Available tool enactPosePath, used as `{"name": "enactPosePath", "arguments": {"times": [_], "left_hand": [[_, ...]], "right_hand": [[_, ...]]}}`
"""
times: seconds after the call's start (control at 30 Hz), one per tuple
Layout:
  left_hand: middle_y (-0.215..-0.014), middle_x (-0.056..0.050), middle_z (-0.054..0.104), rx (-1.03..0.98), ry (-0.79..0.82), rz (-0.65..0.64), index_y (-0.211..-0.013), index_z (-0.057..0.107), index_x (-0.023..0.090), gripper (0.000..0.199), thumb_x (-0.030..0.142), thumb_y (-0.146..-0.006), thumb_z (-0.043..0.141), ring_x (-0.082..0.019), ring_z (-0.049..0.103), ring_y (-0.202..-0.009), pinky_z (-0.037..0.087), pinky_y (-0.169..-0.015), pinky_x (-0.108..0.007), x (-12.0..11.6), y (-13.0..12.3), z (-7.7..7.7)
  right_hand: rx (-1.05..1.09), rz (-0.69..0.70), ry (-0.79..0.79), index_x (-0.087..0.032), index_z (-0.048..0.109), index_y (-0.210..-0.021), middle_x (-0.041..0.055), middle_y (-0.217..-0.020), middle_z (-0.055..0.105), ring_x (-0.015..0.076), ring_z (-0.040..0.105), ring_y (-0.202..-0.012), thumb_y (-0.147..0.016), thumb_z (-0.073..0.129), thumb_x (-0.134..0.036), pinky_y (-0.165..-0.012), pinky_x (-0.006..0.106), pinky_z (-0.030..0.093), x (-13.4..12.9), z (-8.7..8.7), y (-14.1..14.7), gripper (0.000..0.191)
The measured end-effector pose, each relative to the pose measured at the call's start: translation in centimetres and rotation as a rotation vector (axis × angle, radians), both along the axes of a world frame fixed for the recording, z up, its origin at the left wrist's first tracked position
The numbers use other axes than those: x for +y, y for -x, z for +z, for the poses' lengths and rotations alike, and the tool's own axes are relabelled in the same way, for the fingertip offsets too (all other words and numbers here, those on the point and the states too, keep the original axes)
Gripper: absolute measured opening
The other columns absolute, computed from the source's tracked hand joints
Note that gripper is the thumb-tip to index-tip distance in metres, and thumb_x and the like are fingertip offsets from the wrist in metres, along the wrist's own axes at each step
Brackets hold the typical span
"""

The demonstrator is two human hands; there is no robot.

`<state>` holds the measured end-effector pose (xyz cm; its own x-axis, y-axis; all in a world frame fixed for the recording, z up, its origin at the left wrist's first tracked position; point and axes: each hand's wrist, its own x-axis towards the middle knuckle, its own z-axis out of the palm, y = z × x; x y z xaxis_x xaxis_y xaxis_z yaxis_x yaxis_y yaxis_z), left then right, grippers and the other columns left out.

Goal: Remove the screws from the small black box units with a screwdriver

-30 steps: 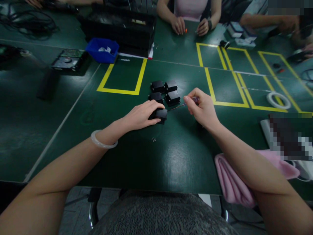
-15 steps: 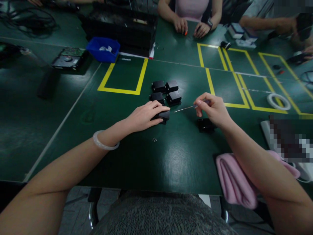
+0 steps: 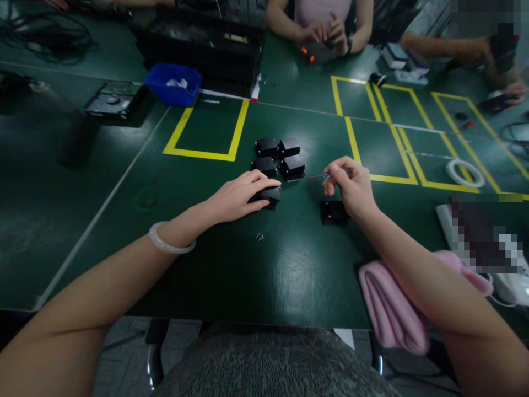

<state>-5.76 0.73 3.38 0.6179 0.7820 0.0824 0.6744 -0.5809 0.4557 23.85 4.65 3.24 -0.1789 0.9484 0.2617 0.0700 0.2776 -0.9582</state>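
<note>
My left hand (image 3: 239,197) grips a black block (image 3: 269,195) on the green table, fingers over its top and thumb along its near side. My right hand (image 3: 347,179) pinches the handle of a thin screwdriver (image 3: 308,177), whose shaft points left towards the held block and the group behind it. Several similar black blocks (image 3: 292,164) stand close together just beyond my left hand. Another black part (image 3: 333,212) lies below my right hand. A few small screws (image 3: 259,237) rest nearer to me.
A blue bin (image 3: 173,84) and a hard drive (image 3: 113,100) are at the back left. On the right are a pink cloth (image 3: 390,303) and a white tape roll (image 3: 465,173). Across the table, another person's hands (image 3: 326,34) handle a small dark item.
The screwdriver has swung, its tip now further back by the grouped blocks. My right hand shifted slightly left. The person opposite has raised their hands from the table.
</note>
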Motion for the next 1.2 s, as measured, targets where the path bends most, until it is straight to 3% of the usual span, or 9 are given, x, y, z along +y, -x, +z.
{"name": "enactPosePath", "arguments": {"times": [0.2,0.37,0.67,0.97,1.2], "left_hand": [[-0.135,-0.011,0.056,-0.015,-0.007,-0.010,-0.148,0.049,0.027,0.048,0.031,-0.101,0.054,-0.027,0.056,-0.122,0.050,-0.101,-0.043,0.0,0.5,0.0],[-0.134,-0.011,0.056,-0.009,0.005,-0.009,-0.147,0.050,0.028,0.048,0.032,-0.100,0.055,-0.028,0.055,-0.123,0.050,-0.102,-0.044,0.0,0.7,0.1],[-0.133,-0.011,0.057,-0.014,-0.011,-0.014,-0.146,0.052,0.028,0.047,0.033,-0.099,0.056,-0.028,0.056,-0.122,0.050,-0.102,-0.044,-0.1,0.8,0.2],[-0.134,-0.011,0.057,-0.023,0.000,-0.008,-0.146,0.052,0.028,0.047,0.033,-0.099,0.055,-0.028,0.056,-0.123,0.050,-0.102,-0.045,-0.1,0.8,0.2],[-0.132,-0.011,0.058,-0.031,0.001,-0.001,-0.143,0.054,0.027,0.046,0.034,-0.098,0.057,-0.029,0.057,-0.122,0.051,-0.101,-0.046,-0.1,0.8,0.3]], "right_hand": [[-0.069,0.016,-0.052,-0.024,0.061,-0.080,-0.0067,-0.047,0.055,0.0116,0.054,-0.043,-0.090,0.072,-0.061,-0.051,0.029,0.045,-1.0,0.7,1.4,0.040],[-0.126,-0.027,-0.111,-0.025,0.056,-0.077,-0.0068,-0.046,0.050,0.0109,0.046,-0.039,-0.091,0.071,-0.061,-0.043,0.029,0.034,-1.2,1.4,2.1,0.042],[-0.129,-0.005,-0.097,-0.025,0.055,-0.077,-0.0070,-0.046,0.048,0.0109,0.044,-0.039,-0.091,0.068,-0.063,-0.043,0.029,0.033,-1.4,0.7,3.3,0.043],[-0.006,-0.055,-0.036,-0.026,0.054,-0.073,-0.0097,-0.040,0.041,0.0106,0.041,-0.035,-0.088,0.073,-0.062,-0.043,0.028,0.038,0.0,0.2,0.7,0.043],[-0.033,-0.111,-0.082,-0.026,0.052,-0.075,-0.0086,-0.043,0.043,0.0111,0.044,-0.037,-0.090,0.068,-0.064,-0.043,0.029,0.037,-0.4,0.2,2.1,0.044]]}}
